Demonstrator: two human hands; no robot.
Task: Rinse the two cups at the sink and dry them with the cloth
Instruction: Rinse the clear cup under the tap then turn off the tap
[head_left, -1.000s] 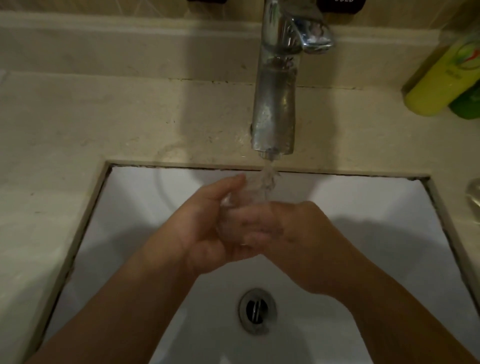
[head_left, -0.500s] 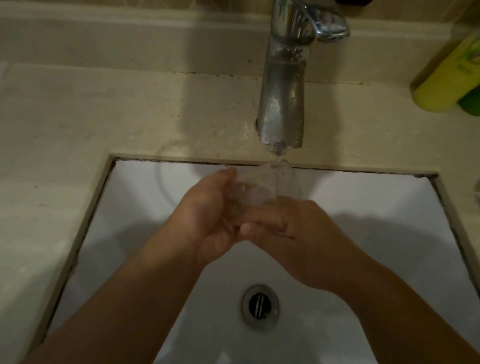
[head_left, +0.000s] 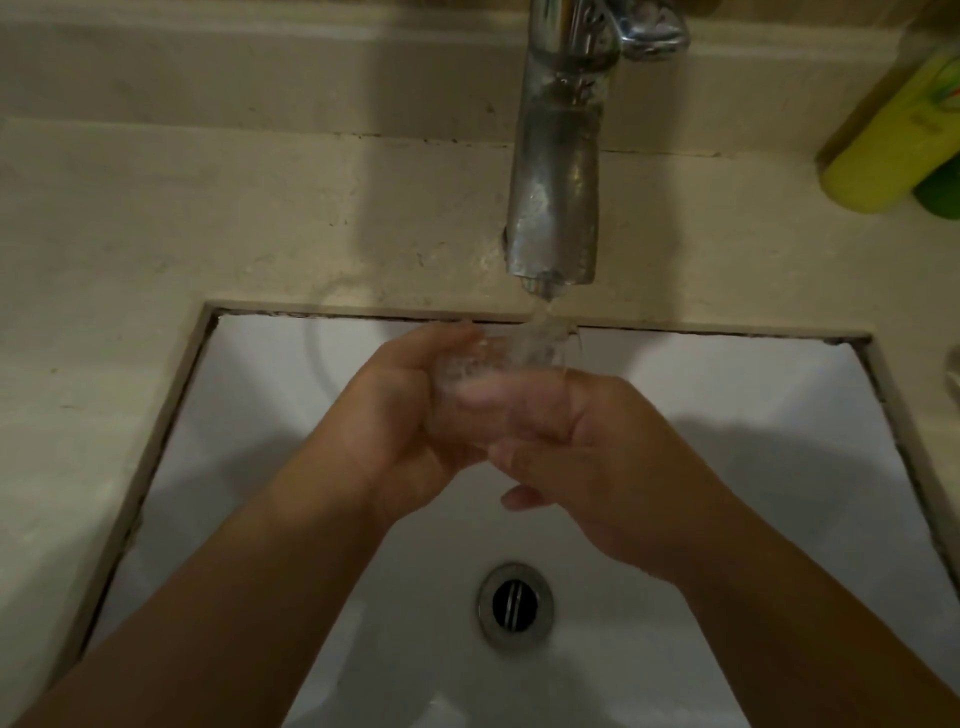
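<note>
A small clear glass cup (head_left: 511, 358) is held over the white sink (head_left: 270, 395), directly under the chrome faucet (head_left: 553, 197). Water runs from the spout into it. My left hand (head_left: 400, 415) wraps around the cup's left side. My right hand (head_left: 587, 457) holds it from the right, and its fingers show blurred through the glass. A second clear cup (head_left: 953, 371) barely peeks in at the right frame edge on the counter. No cloth is in view.
The beige stone counter (head_left: 208, 218) surrounds the sink. A yellow bottle (head_left: 893, 145) and a green bottle (head_left: 943, 189) stand at the back right. The metal drain (head_left: 515, 603) lies below my hands.
The view has tilted a little, shifting the faucet to the right. Both hands keep hold of the cup under the stream, and the right fingers have shifted around the glass.
</note>
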